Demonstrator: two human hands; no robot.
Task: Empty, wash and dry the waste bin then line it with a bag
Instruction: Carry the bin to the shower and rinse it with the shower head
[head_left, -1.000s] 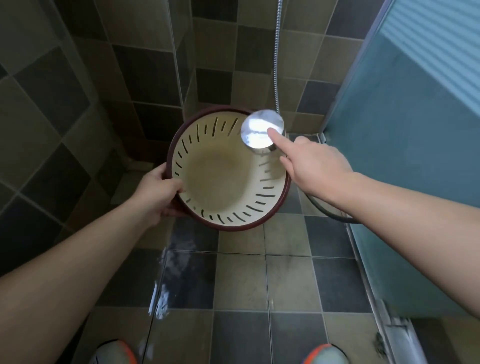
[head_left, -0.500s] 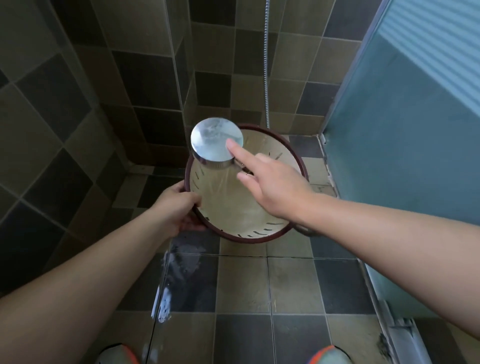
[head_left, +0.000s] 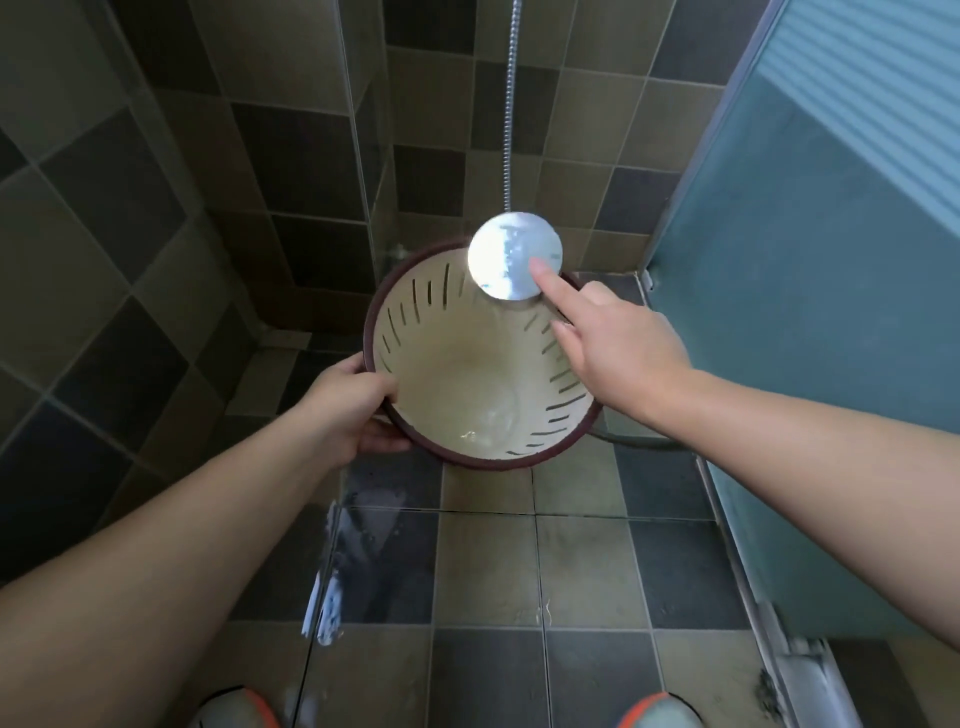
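Shower head (head_left: 511, 254) hides the waste bin's (head_left: 467, 364) far rim.

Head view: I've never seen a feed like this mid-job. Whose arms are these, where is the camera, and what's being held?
There is no machine here. The camera sits on a person's head and looks down, so the two bare arms are theirs and the shoe tips at the bottom edge are their feet. They stand on a tiled shower floor, with a frosted door on the right. The left hand grips the rim of the bin, a cream, slotted one with a dark rim, tilted toward the camera. A little water seems to lie inside it. The right hand holds the shower head over the bin's far edge, index finger laid on its round back. Its hose hangs from above. The bin is being rinsed; no bag is visible.
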